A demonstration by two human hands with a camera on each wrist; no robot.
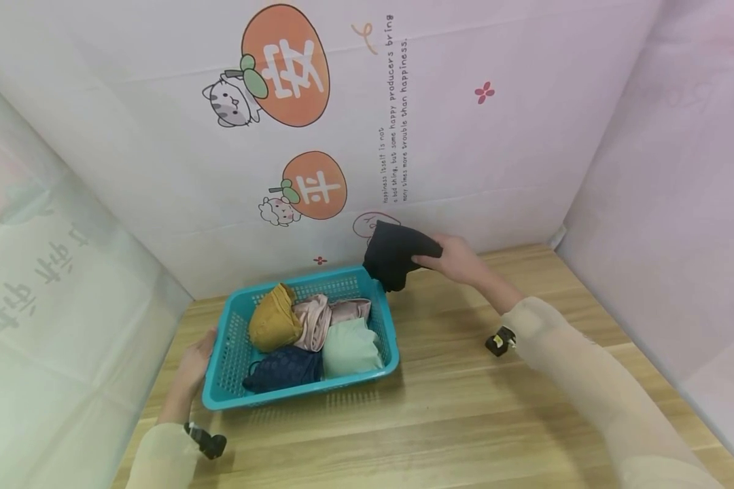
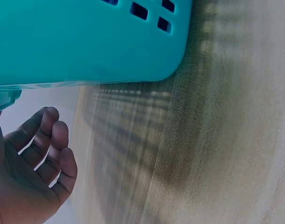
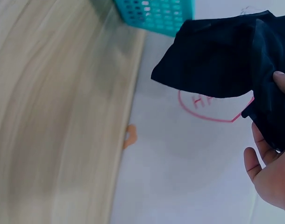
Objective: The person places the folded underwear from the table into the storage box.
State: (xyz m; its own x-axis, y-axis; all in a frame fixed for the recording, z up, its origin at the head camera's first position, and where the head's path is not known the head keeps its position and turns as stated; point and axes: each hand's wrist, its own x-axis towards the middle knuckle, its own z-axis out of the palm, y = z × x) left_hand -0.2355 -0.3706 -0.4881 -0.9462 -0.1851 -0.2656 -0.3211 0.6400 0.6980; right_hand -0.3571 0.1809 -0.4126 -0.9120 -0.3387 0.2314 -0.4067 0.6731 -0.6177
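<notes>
A black cloth garment (image 1: 397,252) hangs from my right hand (image 1: 455,259), over the far right corner of a turquoise plastic basket (image 1: 300,394). The right wrist view shows the thumb on top of the garment (image 3: 212,60) and fingers beneath it. My left hand (image 1: 194,360) is at the basket's left side; in the left wrist view its fingers (image 2: 49,161) are loosely bent, apart from the basket wall. Inside the basket lie a mustard bundle (image 1: 275,322), pink satin pieces (image 1: 312,322), a mint green bundle (image 1: 351,348) and a navy one (image 1: 284,369).
The basket stands on a wood-grain table (image 1: 440,421) near the back wall. Printed white sheets (image 1: 465,149) enclose the back and both sides. A small black camera (image 1: 498,341) is at the right wrist, another (image 1: 211,445) at the left wrist.
</notes>
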